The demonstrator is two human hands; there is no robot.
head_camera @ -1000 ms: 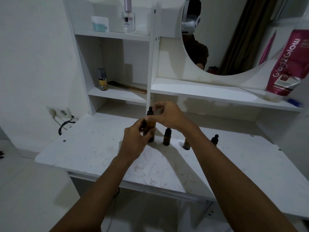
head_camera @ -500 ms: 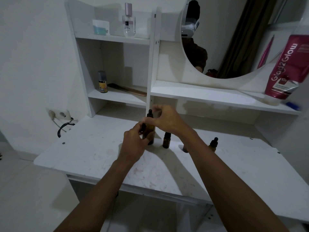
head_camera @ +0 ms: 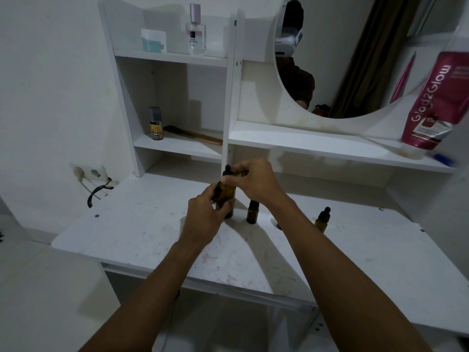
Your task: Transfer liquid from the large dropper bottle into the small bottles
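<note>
Amber glass, the large dropper bottle [head_camera: 226, 196] stands upright on the white desk [head_camera: 132, 232]. The left hand [head_camera: 205, 217] wraps its body; the right hand [head_camera: 255, 180] pinches its black dropper cap [head_camera: 226, 171]. Just right of that bottle stands a small bottle [head_camera: 252, 212], and farther right a small dropper bottle [head_camera: 322, 219], partly hidden by the right forearm.

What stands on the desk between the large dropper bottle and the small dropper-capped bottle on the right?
In the head view, one small amber bottle stands between the large dropper bottle and the dropper-capped bottle; the right forearm also crosses that stretch.
</note>
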